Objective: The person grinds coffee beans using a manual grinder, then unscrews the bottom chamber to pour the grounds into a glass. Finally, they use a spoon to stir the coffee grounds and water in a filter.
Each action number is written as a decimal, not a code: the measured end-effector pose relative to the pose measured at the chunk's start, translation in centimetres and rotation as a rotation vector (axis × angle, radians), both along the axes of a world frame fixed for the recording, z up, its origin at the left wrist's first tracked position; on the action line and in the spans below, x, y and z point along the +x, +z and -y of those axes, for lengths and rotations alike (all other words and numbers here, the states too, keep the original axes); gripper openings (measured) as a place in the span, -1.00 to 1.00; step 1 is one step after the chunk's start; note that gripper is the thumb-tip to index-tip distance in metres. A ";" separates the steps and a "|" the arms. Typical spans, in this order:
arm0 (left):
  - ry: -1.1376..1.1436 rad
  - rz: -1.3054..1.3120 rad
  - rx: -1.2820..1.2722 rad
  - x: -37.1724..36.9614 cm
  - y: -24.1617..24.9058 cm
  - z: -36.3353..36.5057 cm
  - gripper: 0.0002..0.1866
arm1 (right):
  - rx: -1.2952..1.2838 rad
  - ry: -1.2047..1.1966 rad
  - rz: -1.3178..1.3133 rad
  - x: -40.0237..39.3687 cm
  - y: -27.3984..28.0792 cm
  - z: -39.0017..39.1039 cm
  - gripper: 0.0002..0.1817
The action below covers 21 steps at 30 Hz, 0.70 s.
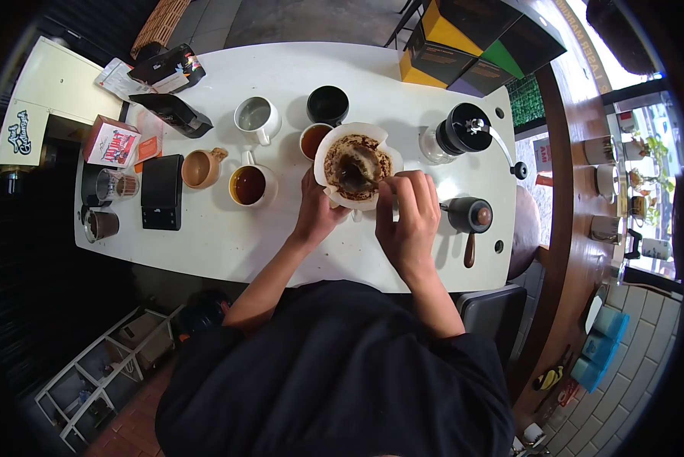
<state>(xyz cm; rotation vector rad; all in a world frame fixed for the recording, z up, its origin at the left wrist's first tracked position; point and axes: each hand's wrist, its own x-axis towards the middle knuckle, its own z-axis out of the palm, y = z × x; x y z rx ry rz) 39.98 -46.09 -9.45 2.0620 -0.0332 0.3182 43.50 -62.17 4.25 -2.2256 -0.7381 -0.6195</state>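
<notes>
A white paper filter (384, 135) with wet coffee grounds and dark liquid inside sits in a white dripper near the middle of the table. My left hand (319, 207) is wrapped round the dripper's lower left side. At its right rim, my right hand (409, 209) is pinched on a thin utensil that reaches into the grounds; its shape is hard to make out. Close behind on the left stand a cup of reddish-brown liquid (313, 140) and a black cup (328, 103). What supports the dripper is mostly hidden.
On the white table (205, 255), a mug of brown liquid (248, 185), a white mug (255, 116), a tan cup (200, 169) and a black scale (161, 192) stand left. A hand grinder (463, 129) and a dark kettle (470, 215) are right. Boxes (463, 46) stand behind.
</notes>
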 end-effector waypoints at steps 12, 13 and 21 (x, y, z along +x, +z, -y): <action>0.056 0.094 0.004 -0.5 -2.4 0.2 -0.32 | 0.126 -0.174 -0.329 -1.4 2.3 3.8 -0.75; 0.039 0.092 0.114 -0.5 -2.7 -0.2 -0.34 | 0.099 -0.231 -0.267 -2.2 2.7 5.4 -0.68; -0.043 -0.026 0.011 -0.6 -3.2 -0.5 -0.38 | 0.039 -0.834 -0.659 -5.1 1.0 16.0 -0.60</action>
